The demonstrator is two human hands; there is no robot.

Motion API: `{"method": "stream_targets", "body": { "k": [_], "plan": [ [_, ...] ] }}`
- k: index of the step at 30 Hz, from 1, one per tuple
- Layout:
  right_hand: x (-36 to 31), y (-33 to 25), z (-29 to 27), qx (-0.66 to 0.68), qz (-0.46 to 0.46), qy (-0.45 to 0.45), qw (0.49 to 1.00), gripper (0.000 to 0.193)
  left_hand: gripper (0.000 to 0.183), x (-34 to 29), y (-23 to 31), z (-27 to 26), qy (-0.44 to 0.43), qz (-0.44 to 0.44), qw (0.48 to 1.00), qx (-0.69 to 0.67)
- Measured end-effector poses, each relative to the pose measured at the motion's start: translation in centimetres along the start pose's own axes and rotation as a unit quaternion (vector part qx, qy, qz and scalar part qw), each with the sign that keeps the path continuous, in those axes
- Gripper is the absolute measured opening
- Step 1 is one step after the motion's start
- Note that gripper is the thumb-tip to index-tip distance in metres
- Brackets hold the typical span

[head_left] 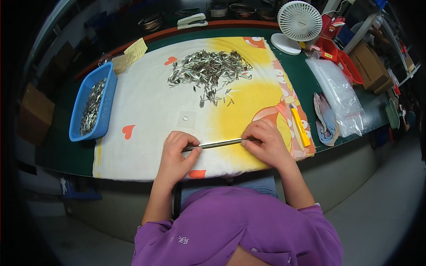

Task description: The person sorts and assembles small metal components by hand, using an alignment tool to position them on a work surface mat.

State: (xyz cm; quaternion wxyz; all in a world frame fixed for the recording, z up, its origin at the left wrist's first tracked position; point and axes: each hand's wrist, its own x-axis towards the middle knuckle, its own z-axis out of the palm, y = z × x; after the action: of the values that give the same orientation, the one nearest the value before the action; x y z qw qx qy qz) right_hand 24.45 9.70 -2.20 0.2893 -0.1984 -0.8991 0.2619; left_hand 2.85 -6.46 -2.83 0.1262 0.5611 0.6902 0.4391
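A thin, dark, shiny metal row or rod [219, 144] lies level above the near part of the cloth; whether it is one piece or many small pins side by side, I cannot tell. Its left end is pinched between the thumb and fingers of my left hand [175, 155]. My right hand [266, 144] grips the other end, fingers curled over it. Beyond both hands, a loose pile of small metal pins [211, 68] spreads over the cloth. Nearer to me sits a small clear square [186, 119] with a pale round spot.
A white and yellow printed cloth [148, 104] covers the green table. On the left stands a blue basket [106, 117] holding more pins. Rightward lie a yellow bar [301, 127], a folded rag [325, 119] and clear plastic bags [339, 95]. Farther back are a white fan [299, 21] and stapler [192, 20].
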Motion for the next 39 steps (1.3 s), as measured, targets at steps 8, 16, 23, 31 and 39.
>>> {"method": "stream_targets", "body": {
  "k": [8,16,23,31,39],
  "plan": [
    [-0.2,0.1,0.0,0.008,0.002,-0.003,1.000,0.012,0.008,0.4,0.8,0.3,-0.004,0.004,1.000,0.009],
    [-0.1,0.3,0.1,0.011,-0.013,0.007,1.000,0.012,0.008,0.5,1.5,0.6,0.026,0.026,0.996,0.083],
    [-0.1,0.3,0.1,0.004,-0.015,0.007,1.000,0.012,0.008,0.2,1.9,1.0,0.044,0.030,0.993,0.107],
    [-0.2,0.4,0.0,0.003,-0.016,0.004,1.000,0.012,0.005,-0.8,1.4,1.0,0.075,-0.075,0.994,-0.013],
    [-0.3,0.4,0.1,0.004,-0.022,0.003,1.000,0.011,0.004,-0.8,1.2,0.9,0.076,-0.098,0.991,-0.055]
  ]
}}
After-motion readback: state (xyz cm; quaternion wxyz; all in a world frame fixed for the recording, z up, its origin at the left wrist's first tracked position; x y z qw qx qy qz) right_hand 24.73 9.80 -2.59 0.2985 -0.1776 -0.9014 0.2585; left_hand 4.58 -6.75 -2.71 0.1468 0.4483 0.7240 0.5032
